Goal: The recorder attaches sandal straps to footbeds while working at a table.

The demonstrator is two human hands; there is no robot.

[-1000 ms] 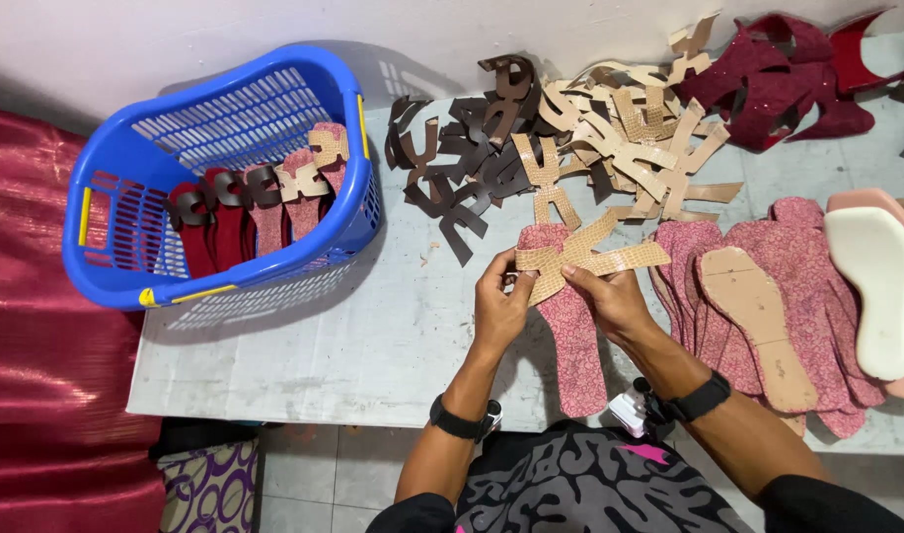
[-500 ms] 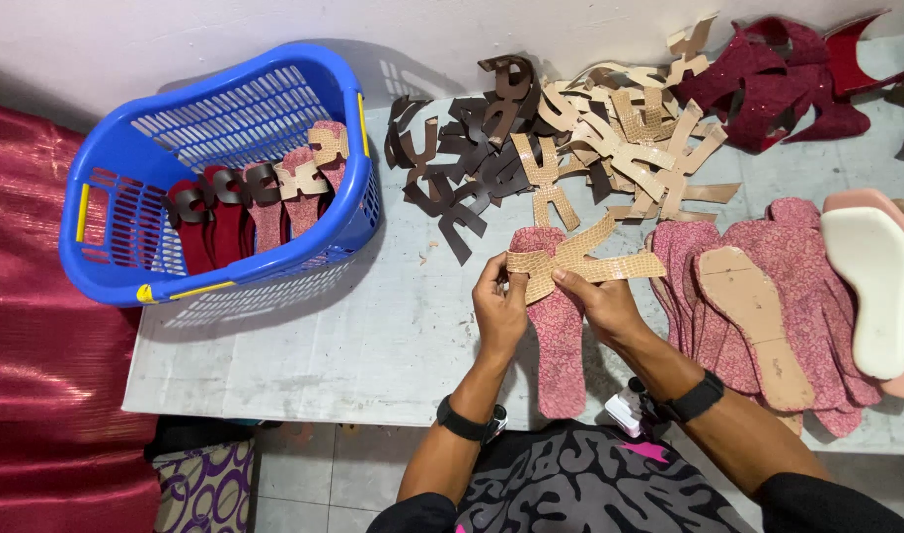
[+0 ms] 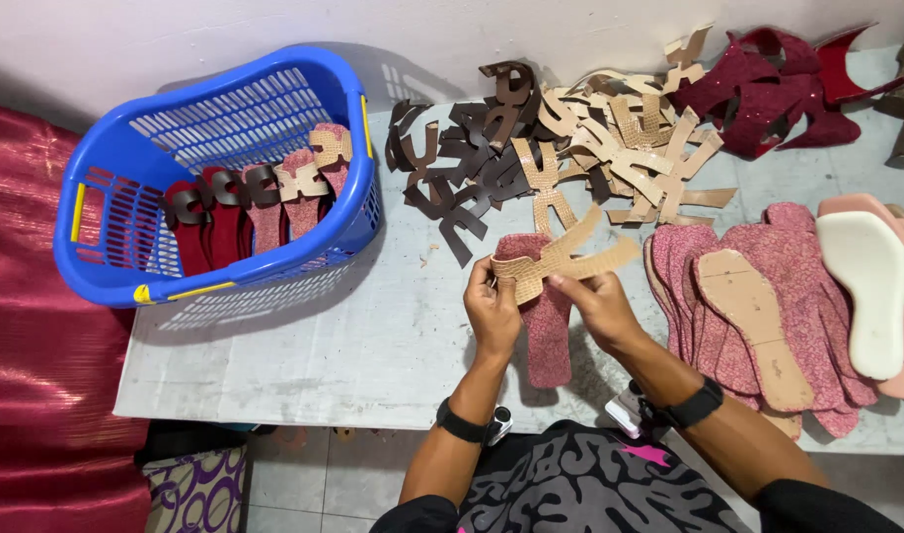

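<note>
The left hand (image 3: 491, 314) rises from the 6 o'clock edge with its wrist bent up and its fingers curled, pinching the left end of a tan strap piece (image 3: 561, 262). The right hand (image 3: 602, 308) comes in from 5 o'clock, forearm slanting up-left, and its fingertips nip the same strap near the middle. Both hands are closed on it, not spread.

The strap's long axis runs roughly 8 o'clock to 2 o'clock, its free end pointing up-right (a second arm forks off toward 1 o'clock). It lies over the top of a pink glitter insole (image 3: 546, 326), whose long axis runs 12 to 6, just above the grey table (image 3: 324, 345).

At 12 o'clock lies a heap of tan and brown straps (image 3: 570, 138). At 3 o'clock sits a stack of pink soles (image 3: 768, 296). At 9 to 10 o'clock stands a blue basket (image 3: 126, 168) holding finished pieces.
</note>
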